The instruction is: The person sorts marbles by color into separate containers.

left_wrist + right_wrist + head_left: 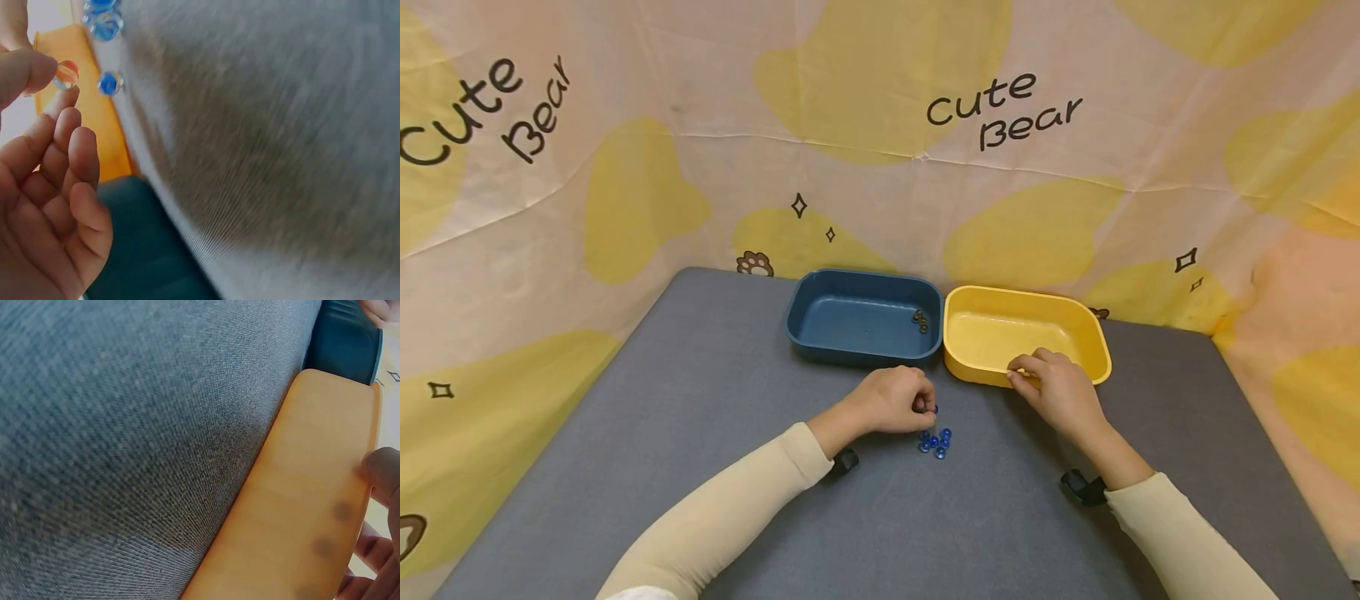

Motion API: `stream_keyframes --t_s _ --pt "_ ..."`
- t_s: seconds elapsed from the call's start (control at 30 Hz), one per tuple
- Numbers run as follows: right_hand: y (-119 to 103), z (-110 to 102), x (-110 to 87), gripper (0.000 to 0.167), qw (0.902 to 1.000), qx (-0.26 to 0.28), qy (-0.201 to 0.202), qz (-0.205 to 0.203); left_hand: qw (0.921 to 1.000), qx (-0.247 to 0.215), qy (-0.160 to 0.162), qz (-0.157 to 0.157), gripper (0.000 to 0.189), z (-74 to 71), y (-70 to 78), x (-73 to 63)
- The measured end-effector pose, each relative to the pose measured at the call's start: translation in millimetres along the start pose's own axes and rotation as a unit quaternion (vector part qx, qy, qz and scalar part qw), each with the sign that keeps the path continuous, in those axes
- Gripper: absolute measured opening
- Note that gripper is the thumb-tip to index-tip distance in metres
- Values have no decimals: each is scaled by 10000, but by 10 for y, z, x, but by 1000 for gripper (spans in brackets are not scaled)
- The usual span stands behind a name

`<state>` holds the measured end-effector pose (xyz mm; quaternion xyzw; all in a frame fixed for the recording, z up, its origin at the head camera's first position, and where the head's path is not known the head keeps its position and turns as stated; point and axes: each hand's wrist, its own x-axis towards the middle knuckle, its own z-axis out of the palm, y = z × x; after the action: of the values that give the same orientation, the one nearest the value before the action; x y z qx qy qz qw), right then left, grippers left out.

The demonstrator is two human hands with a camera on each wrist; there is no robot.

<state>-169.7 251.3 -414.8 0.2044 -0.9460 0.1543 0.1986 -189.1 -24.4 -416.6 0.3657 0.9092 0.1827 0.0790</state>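
Observation:
Between thumb and forefinger, my left hand [895,400] pinches a clear glass marble [66,75] with an orange tint, just above the table in front of the blue bin [831,354]. Several blue glass marbles [940,453] lie clustered on the table beside that hand; one blue marble [110,83] sits apart from the others. My right hand [1063,396] holds the near rim of the yellow bin [970,371]. Its thumb [384,469] is on the outer side, and the other fingers reach behind the wall.
The two bins stand side by side at the back of the grey table [737,517]. Several small brownish pieces [921,322] lie at the blue bin's right end. A printed cloth [880,183] hangs behind the table.

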Motion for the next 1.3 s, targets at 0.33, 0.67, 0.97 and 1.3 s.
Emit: stream_keyframes --t_s 0.33,0.67,0.97,1.3 --pt "19 5 -2 7 10000 16 3 16 9991 -18 424 -32 5 -270 5 -14" --pt "-2 -4 -8 7 10000 44 5 8 9963 58 851 -38 4 -473 -58 7" --pt "-10 -10 -6 8 10000 52 24 -15 9955 32 936 -145 5 -634 -146 28" --pt "10 6 -12 7 10000 10 -1 -3 9953 108 926 -256 5 -769 -326 55"
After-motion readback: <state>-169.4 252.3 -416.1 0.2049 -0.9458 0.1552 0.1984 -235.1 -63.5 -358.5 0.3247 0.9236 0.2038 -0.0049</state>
